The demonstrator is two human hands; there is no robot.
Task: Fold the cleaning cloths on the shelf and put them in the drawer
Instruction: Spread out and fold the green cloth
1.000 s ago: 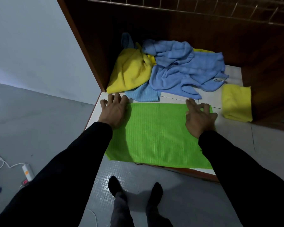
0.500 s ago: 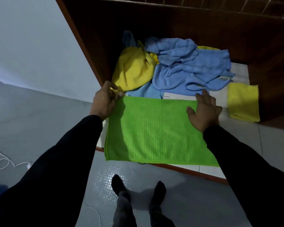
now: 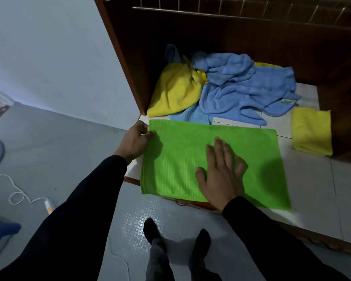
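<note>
A green cloth [image 3: 182, 159] lies flat on the white tiled shelf [image 3: 312, 179], its near edge hanging a little over the front. My left hand [image 3: 135, 141] pinches the cloth's far left corner. My right hand [image 3: 221, 171] rests flat on the cloth's middle, fingers straight. Behind the green cloth lies a crumpled heap: a yellow cloth [image 3: 174, 90], a large blue cloth [image 3: 247, 88] and a smaller blue cloth [image 3: 193, 116]. A folded yellow cloth [image 3: 311, 132] sits at the right. No drawer is visible.
Dark wooden cabinet walls [image 3: 130, 57] enclose the shelf, with a wire rack [image 3: 251, 11] above. Below are a grey floor and my feet [image 3: 176, 240]. A white cable with a power strip [image 3: 49, 205] lies on the floor at left.
My right hand slid from the cloth's far right corner to its middle and now lies flat. My left hand moved to the left edge and pinched the corner.
</note>
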